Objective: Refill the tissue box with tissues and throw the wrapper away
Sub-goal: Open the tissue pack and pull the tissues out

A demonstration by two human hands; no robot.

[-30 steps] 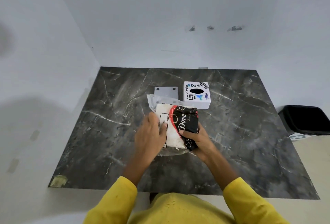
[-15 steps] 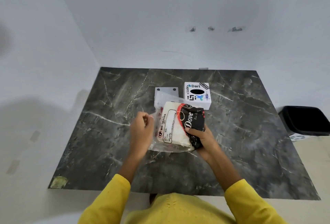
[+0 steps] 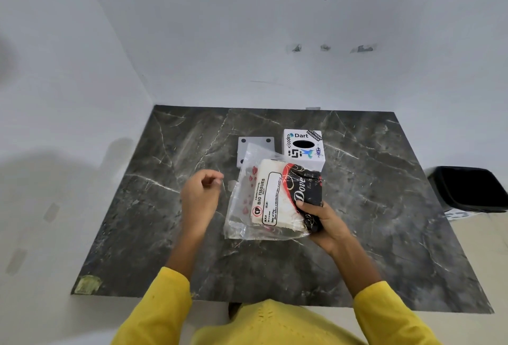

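Step in hand: opening the tissue pack, box not refilled yet. Left hand [image 3: 202,201] hovers just left of the pack, fingers loosely curled toward the thumb, apparently gripping nothing; if it pinches a strip of film, I can't tell. Flat white base plate [image 3: 247,144] lies on the dark marble table [image 3: 137,221] at the far side, partly behind the film. Tissue pack [image 3: 277,199] sits centre, its clear wrapper [image 3: 239,207] loose and flared open on the left end, white tissue stack still inside. Right hand [image 3: 321,221] clamps the pack's black printed right end. White tissue box [image 3: 303,149] sits just beyond the pack, oval slot up. Black bin [image 3: 470,188] is on the floor, well off to the right. Next move, my read: left hand goes into the open end and pulls the stack out while right holds the film back.
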